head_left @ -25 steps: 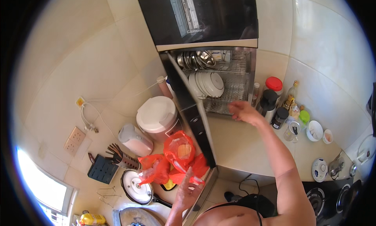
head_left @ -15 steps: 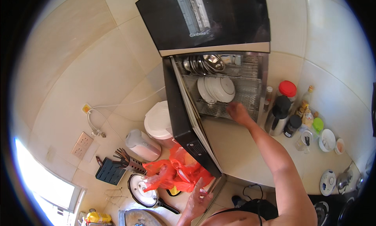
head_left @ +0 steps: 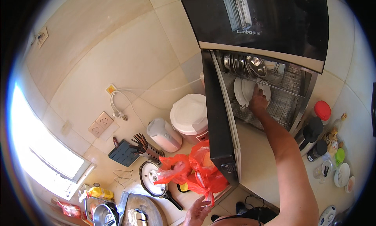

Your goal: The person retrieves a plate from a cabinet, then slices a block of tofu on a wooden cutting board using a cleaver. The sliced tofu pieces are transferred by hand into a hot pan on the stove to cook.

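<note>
Inside the black cabinet, white plates [head_left: 242,91] stand on edge on a wire rack. My right hand [head_left: 257,102] is at the front plate, index finger stretched up over its face; the other fingers are partly hidden, and I see no firm grip. Lower down, my left hand [head_left: 197,212] has its fingers spread, close to the knotted end of a red plastic bag [head_left: 205,181] on the counter. Whether the fingertips touch the bag is unclear. The cabinet's door [head_left: 219,116] stands open between the bag and the rack.
Metal bowls [head_left: 244,65] fill the upper rack. Left of the door are a rice cooker [head_left: 190,112], a kettle [head_left: 164,135], a chopstick holder [head_left: 150,153], a pot lid [head_left: 152,179] and a round chopping board [head_left: 154,212]. A thermos [head_left: 311,132] and jars line the right counter.
My right hand has moved up from below the plates onto the front one. My left hand remains near the bag. The view has swung left, shifting the scene rightward.
</note>
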`<state>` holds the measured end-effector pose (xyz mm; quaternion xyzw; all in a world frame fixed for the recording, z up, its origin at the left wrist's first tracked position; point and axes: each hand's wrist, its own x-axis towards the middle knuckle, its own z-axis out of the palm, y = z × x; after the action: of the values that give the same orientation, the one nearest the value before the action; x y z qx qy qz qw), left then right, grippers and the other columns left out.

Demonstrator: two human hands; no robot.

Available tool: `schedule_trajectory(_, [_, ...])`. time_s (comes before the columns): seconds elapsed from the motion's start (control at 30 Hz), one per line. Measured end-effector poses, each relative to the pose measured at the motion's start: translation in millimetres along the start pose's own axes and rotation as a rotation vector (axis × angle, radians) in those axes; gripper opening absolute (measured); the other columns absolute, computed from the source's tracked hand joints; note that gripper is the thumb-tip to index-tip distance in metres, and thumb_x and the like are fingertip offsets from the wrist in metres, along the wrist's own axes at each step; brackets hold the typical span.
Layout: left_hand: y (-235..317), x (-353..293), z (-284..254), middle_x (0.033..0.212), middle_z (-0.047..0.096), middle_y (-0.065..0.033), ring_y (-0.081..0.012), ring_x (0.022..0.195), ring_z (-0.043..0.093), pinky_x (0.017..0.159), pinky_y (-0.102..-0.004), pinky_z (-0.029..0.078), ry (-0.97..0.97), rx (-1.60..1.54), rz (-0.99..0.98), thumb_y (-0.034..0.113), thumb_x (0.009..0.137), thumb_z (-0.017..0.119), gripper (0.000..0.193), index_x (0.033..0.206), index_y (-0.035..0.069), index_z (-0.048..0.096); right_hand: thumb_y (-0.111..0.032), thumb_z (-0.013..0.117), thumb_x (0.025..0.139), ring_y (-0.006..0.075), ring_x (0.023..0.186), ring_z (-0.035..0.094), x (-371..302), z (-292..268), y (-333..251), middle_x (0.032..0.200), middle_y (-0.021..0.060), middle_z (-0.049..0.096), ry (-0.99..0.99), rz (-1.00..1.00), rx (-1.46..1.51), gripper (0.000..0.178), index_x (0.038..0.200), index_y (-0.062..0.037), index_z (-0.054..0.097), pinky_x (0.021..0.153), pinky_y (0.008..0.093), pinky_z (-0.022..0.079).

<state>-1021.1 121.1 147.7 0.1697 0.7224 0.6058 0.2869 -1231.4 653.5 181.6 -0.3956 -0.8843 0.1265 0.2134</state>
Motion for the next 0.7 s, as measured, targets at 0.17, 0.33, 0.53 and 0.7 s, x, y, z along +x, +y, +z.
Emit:
schedule_trajectory(0.17, [-16,0,-3,0.127,0.065,-0.0134,-0.0196,0.1,0.068,0.084,-0.0331,0.056,-0.007,-0.052,0.005,0.014,0.103,0.061,0.06,0.156,0.007,0.035,-0.007,0.072,0.081,0.044,0.11,0.06,0,7,7,0.146,0.0276,0.042,0.13,0.003,-0.024,0.098,0.16,-0.0048,0.015,0.086,0.0474,0.058])
schedule_trajectory(0.33, [-27,0,-1,0.127,0.065,-0.0149,-0.0217,0.101,0.069,0.085,-0.035,0.057,0.01,-0.177,0.013,0.018,0.104,0.061,0.059,0.155,0.006,0.035,-0.006,0.069,0.081,0.045,0.106,0.06,9,11,33,0.135,0.029,0.049,0.325,0.139,0.149,0.066,0.139,0.0026,0.04,0.089,0.05,0.056])
schedule_trajectory(0.53, [-32,1,-5,0.128,0.065,-0.0152,-0.0232,0.105,0.068,0.087,-0.0358,0.058,0.01,-0.13,-0.013,0.02,0.104,0.061,0.06,0.156,0.006,0.034,-0.009,0.068,0.083,0.0455,0.113,0.06,27,2,69,0.123,0.03,0.056,0.27,0.451,0.33,0.051,0.127,0.0072,0.048,0.096,0.052,0.053])
schedule_trajectory(0.7, [-38,1,0,0.128,0.065,-0.0133,-0.0219,0.106,0.068,0.086,-0.0352,0.058,-0.001,-0.154,0.019,0.02,0.104,0.062,0.058,0.155,0.008,0.036,-0.01,0.066,0.084,0.0459,0.114,0.059,26,9,86,0.121,0.0298,0.058,0.289,0.474,0.379,0.047,0.123,0.0091,0.049,0.096,0.0519,0.052])
